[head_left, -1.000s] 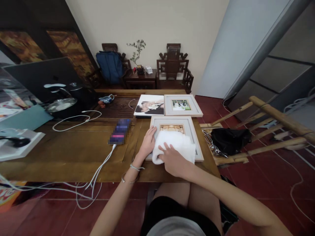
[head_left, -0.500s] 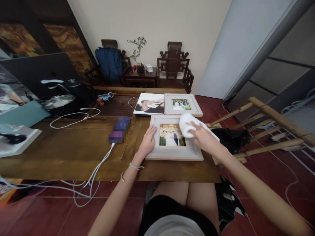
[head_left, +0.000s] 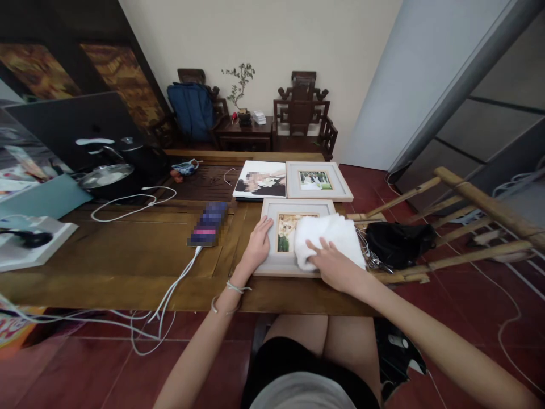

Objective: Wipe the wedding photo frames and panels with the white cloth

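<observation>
A light-wood picture frame (head_left: 276, 266) with a pale mat and a wedding photo lies flat near the table's front edge. My left hand (head_left: 257, 245) grips its left side, fingers over the edge. Under my right hand (head_left: 336, 268) is a folded white cloth (head_left: 340, 234), pressed onto the right part of the frame and hiding much of the photo. Just behind lies a second picture frame (head_left: 340, 180) with an outdoor photo. To its left is a white-covered photo album (head_left: 259, 167) on top of something dark.
On the wooden table (head_left: 128, 255) are a phone (head_left: 208, 222) on a white cable, a kettle (head_left: 108, 173), a laptop (head_left: 76, 122) and a white power strip (head_left: 46, 244). A bamboo rack (head_left: 477, 199) with a black bag (head_left: 398, 241) stands right of the table.
My right hand has brought the cloth from the frame's upper right corner down toward its lower right, where it is more spread out. My left hand stays on the left edge.
</observation>
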Motion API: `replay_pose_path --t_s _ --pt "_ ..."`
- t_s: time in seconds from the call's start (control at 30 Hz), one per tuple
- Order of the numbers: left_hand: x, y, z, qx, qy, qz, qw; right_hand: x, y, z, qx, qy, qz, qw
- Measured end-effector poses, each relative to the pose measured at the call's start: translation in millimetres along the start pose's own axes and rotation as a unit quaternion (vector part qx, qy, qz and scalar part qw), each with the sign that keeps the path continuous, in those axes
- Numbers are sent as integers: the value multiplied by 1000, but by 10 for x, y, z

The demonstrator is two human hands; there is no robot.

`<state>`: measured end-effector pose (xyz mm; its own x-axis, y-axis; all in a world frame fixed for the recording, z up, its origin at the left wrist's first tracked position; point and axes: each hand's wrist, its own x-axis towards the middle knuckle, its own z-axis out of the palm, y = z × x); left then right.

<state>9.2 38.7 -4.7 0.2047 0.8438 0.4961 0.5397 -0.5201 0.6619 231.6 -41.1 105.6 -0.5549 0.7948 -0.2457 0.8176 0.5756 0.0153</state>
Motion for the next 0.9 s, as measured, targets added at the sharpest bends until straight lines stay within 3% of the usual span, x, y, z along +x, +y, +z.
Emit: replay_pose_path --t_s 0.1,0.2,0.3,0.4,0.53,0.63,0.73,0.9 --pt "0 -3 3 0 5 4 1000 -278 -203 -139 56 -48 -51 996" --pt "-1 -11 -1 10 -3 10 1000 -285 -251 -91 80 -42 -46 995" --pt "2 -23 -13 17 -20 20 999 -31 -104 108 73 8 -14 997" --pt "8 -28 -29 17 -32 22 999 362 202 254 23 88 19 996" --pt "13 -24 -43 14 -39 19 999 821 587 233 -34 168 35 985" --pt "11 -21 -39 10 -29 15 999 931 668 201 -43 170 35 984" --pt "10 -16 -26 6 -21 8 1000 767 536 228 -39 144 11 989" --pt "10 1 -11 8 -19 5 1000 87 61 162 29 69 -27 997"
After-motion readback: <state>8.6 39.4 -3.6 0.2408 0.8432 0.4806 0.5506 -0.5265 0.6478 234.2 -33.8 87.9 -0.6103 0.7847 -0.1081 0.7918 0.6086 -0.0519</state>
